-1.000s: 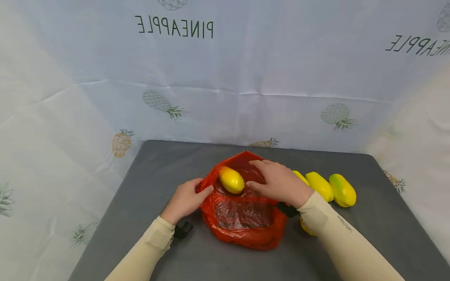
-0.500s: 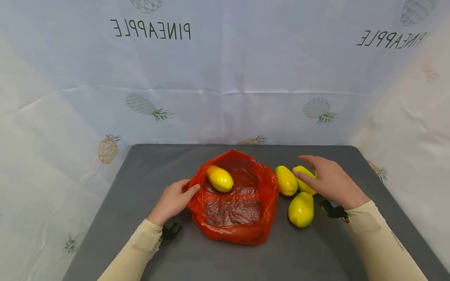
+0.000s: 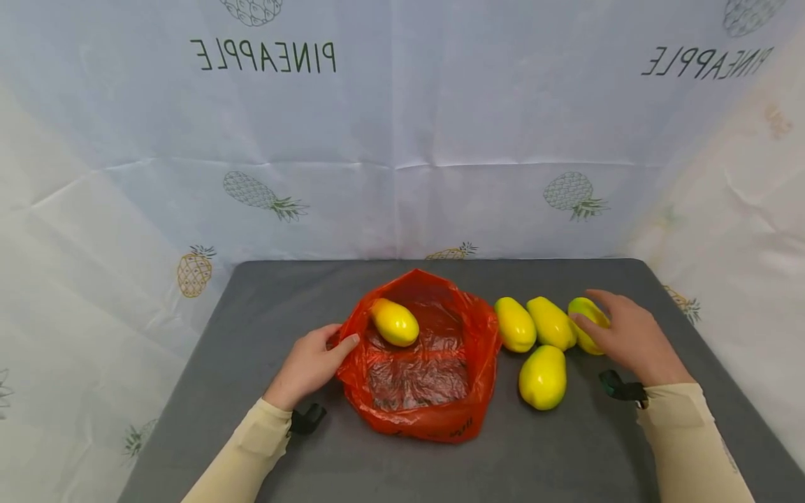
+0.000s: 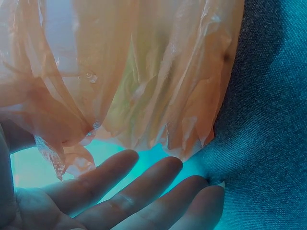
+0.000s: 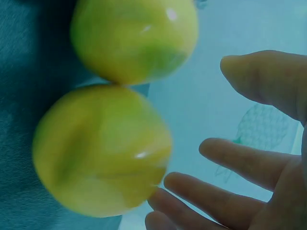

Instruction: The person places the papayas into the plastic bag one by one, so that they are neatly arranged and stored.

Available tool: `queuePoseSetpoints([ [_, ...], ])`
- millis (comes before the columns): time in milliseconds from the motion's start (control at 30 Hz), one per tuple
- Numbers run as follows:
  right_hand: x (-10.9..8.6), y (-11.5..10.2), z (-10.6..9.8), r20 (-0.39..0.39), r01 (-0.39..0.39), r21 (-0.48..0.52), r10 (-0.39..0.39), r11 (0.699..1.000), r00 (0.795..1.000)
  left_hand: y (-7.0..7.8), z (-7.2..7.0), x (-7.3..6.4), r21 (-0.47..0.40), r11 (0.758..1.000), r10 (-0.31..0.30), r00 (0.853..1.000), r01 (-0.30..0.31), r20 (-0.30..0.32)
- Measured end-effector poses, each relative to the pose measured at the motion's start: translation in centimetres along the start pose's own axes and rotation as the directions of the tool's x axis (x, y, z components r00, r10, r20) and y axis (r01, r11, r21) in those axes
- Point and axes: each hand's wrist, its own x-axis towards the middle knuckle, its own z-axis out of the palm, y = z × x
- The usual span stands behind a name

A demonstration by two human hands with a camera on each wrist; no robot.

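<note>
A red plastic bag (image 3: 423, 419) stands with its mouth spread, and a yellow papaya (image 3: 395, 323) lies inside against its left wall. My left hand (image 3: 309, 365) is at the bag's left rim, thumb over the edge and inside. In the left wrist view its straight fingers (image 4: 144, 189) lie outside the thin film, with a gap to the thumb. My right hand (image 3: 634, 337) reaches over the rightmost papaya (image 3: 586, 323), which is partly covered by it. Thumb and fingers are spread, and in the right wrist view the fingertips come right up to a papaya (image 5: 103, 148).
Between bag and right hand, two more papayas (image 3: 516, 325) lie in line with the rightmost one, and another papaya (image 3: 543, 378) lies in front. The grey table (image 3: 302, 293) ends at a pineapple-print cloth (image 3: 402, 126) hung behind and at both sides.
My right hand has left the bag's mouth and moved right, past the other papayas, to the rightmost one. My left hand stays at the bag's rim. The head view has shifted slightly.
</note>
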Motion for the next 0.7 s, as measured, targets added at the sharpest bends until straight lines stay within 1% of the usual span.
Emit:
queuePoseSetpoints([
  [233, 0.1, 1.7, 0.8, -0.044, -0.046, 0.02, 0.047, 0.999, 0.998, 0.1, 0.1, 0.0, -0.004, 1.0, -0.005, 1.0, 0.005, -0.002],
  [467, 0.0, 2.8, 1.6, -0.019, -0.101, 0.025, 0.102, 0.995, 0.995, 0.1, 0.3, 0.0, -0.012, 1.0, -0.004, 1.0, 0.004, 0.001],
  [700, 0.1, 3.2, 2.1, -0.011, -0.107, 0.04, 0.107, 0.994, 0.994, 0.2, 0.4, -0.1, -0.014, 1.0, -0.005, 1.0, 0.005, -0.012],
])
